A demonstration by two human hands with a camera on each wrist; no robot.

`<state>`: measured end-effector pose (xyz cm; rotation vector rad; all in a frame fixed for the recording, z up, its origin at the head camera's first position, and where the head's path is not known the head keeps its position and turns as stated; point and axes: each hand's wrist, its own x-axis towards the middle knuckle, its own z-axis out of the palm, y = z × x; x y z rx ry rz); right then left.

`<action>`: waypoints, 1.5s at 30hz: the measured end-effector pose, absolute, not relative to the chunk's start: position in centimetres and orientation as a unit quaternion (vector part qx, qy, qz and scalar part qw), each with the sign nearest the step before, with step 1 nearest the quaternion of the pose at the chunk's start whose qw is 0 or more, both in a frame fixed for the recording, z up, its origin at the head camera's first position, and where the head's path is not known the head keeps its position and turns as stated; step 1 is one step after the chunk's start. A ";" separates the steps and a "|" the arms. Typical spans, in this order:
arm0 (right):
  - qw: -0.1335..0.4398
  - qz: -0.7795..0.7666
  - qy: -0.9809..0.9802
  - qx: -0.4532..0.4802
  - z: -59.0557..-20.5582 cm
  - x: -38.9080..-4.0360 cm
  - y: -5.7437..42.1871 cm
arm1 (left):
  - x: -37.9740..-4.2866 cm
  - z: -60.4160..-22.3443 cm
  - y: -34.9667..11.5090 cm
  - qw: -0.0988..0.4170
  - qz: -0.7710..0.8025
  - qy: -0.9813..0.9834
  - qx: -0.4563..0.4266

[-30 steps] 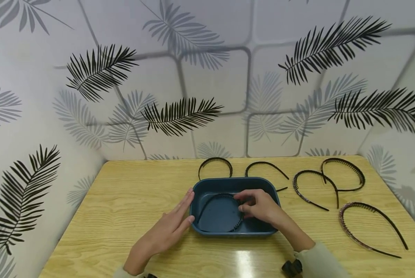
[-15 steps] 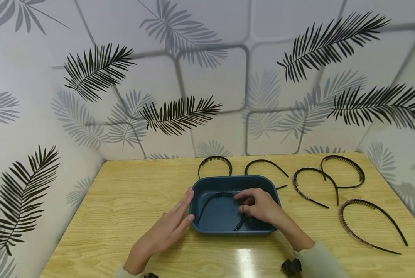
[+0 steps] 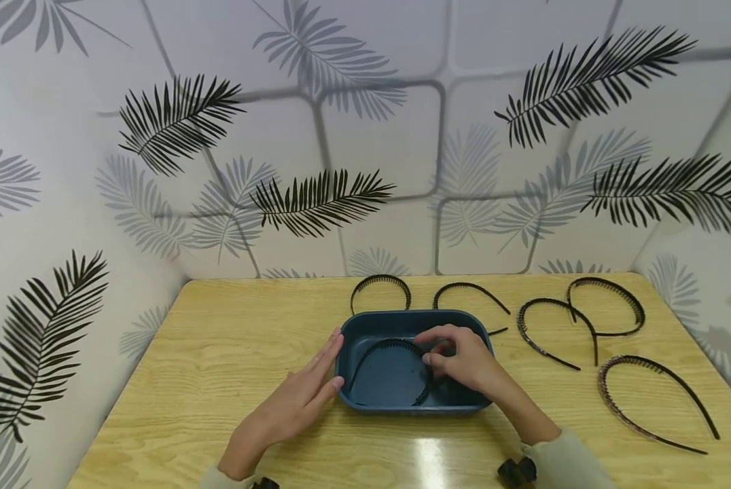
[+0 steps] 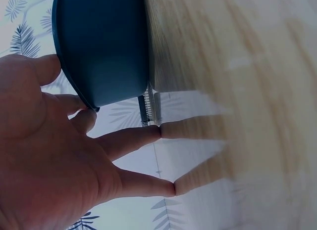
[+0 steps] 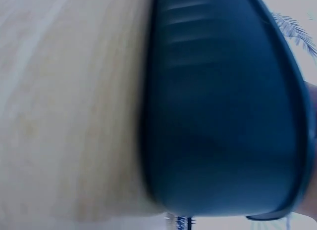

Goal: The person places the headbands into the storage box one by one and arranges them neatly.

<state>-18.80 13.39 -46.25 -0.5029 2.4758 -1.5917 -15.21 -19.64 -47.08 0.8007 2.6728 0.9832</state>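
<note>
In the head view a dark blue bin (image 3: 414, 410) stands on the table, with a thin black toothed headband (image 3: 393, 341) lying inside it. My right hand (image 3: 466, 360) reaches over the bin's right side. Its index finger and thumb are spread apart at the headband's right curve, and the other fingers are bent under the palm. Against the bin's left wall rests my left hand (image 3: 289, 402), fingers extended. The left wrist view shows the thumb at the rim and two straight fingers of the left hand (image 4: 64, 151) touching the table top.
Behind the bin lie two black headbands, one (image 3: 380, 277) at left and one (image 3: 469, 285) at right, partly hidden by it. Further right are a crossed pair, a headband (image 3: 520, 326) and another (image 3: 637, 305), and a patterned headband (image 3: 602, 387). A leaf-print wall (image 3: 378, 149) backs the table (image 3: 249, 326).
My right index finger and thumb have shifted slightly up and right and spread a little from the headband. The headband stays in the bin. The left hand holds its place.
</note>
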 end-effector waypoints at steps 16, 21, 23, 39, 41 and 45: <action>0.030 -0.562 0.805 -0.190 -41.5 -19.8 16.3 | -15.1 -47.1 -19.7 0.079 0.332 0.899 0.273; 0.019 -0.550 0.810 -0.202 -39.4 -21.2 15.8 | -15.1 -47.3 -19.6 0.084 0.330 0.901 0.269; 0.024 -0.553 0.807 -0.204 -38.7 -22.1 15.3 | -15.1 -47.3 -19.7 0.087 0.330 0.901 0.266; 0.031 -0.591 0.783 -0.192 -38.8 -28.7 10.8 | -15.2 -47.1 -19.5 0.092 0.331 0.901 0.265; 0.031 -0.589 0.786 -0.188 -39.5 -29.4 10.5 | -15.1 -47.2 -19.6 0.092 0.330 0.902 0.264; 0.038 -0.578 0.795 -0.178 -40.4 -30.6 10.0 | -15.2 -47.3 -19.6 0.091 0.327 0.903 0.263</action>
